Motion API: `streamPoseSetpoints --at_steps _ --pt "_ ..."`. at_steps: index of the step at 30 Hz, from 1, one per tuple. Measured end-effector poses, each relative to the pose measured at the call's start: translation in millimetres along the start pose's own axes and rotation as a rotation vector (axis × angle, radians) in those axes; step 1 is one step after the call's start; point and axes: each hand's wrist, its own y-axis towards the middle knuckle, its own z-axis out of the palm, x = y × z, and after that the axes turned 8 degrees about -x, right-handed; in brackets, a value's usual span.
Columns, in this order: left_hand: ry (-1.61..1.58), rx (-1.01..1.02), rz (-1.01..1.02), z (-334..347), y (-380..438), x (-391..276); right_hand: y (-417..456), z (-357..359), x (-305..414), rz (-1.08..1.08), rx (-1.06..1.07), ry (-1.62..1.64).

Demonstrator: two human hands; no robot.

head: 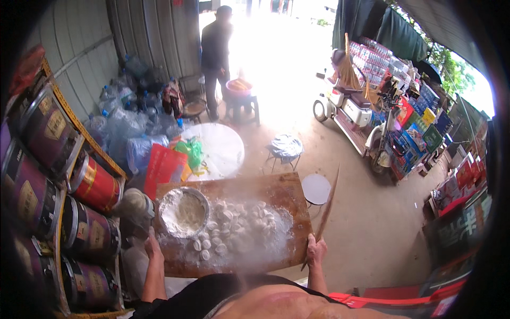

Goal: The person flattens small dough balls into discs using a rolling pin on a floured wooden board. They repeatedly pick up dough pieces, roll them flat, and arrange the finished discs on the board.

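Observation:
My left hand (153, 244) grips the left edge of a wooden board (255, 190) in front of my body. At the board's right side my right hand (316, 250) is closed around a long tapered wooden rolling pin (330, 199), against the board's edge. A round bowl (184, 212) of white flour stands on the board's left part. Floured dumplings (235, 223) lie in a loose heap to the right of the bowl, and a few sit apart near the front. Loose flour covers much of the wood around them. What supports the board underneath is hidden.
Shelves with several metal drums (95, 187) stand close on my left. Beyond the board are a round white tabletop (223, 147), bagged plastic bottles (135, 119) and a covered stool (285, 148). A scooter (350, 107) stands right; a person (215, 56) is near the doorway.

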Motion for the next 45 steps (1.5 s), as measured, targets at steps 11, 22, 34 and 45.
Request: streamPoseSetpoints --at_steps 11,22,34,45 --pt "0.019 -0.151 -0.022 35.1 -40.1 55.5 87.1 -10.5 -13.5 -0.051 0.052 0.078" --pt "0.264 0.001 -0.175 45.8 -42.7 28.7 86.5 -16.5 -2.7 -0.008 0.038 0.013" --pt "-0.148 -0.118 -0.154 139.4 -148.0 13.0 252.1 14.6 15.4 -0.087 0.171 0.029" --pt "-0.001 -0.219 -0.229 248.6 -238.7 28.4 419.3 6.9 41.7 -0.246 0.231 -0.031"
